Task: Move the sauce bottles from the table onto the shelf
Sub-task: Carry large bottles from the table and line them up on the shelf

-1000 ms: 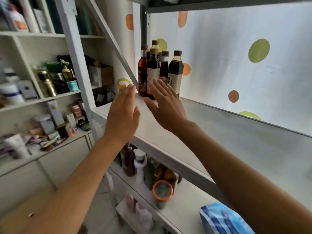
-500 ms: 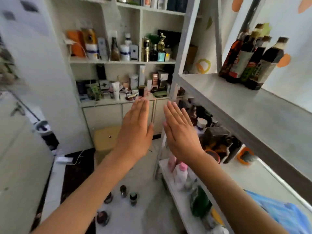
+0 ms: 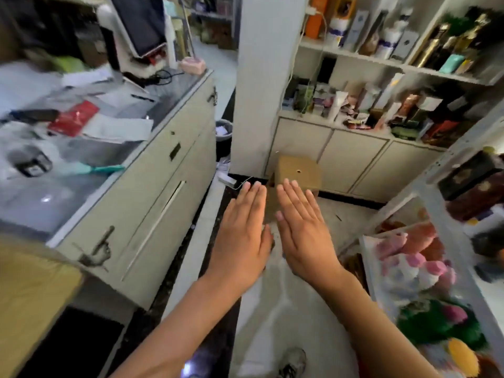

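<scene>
- Head view is showing my left hand (image 3: 242, 238) and right hand (image 3: 302, 230) side by side, fingers straight, both flat and carrying nothing, probably because I am reaching for another load.
- I am facing the floor (image 3: 286, 309) between a cluttered tabletop (image 3: 81, 148) and the wall shelf (image 3: 381, 61).
- I am finding no sauce bottles here for certain; blur is smearing the shelves.
</scene>
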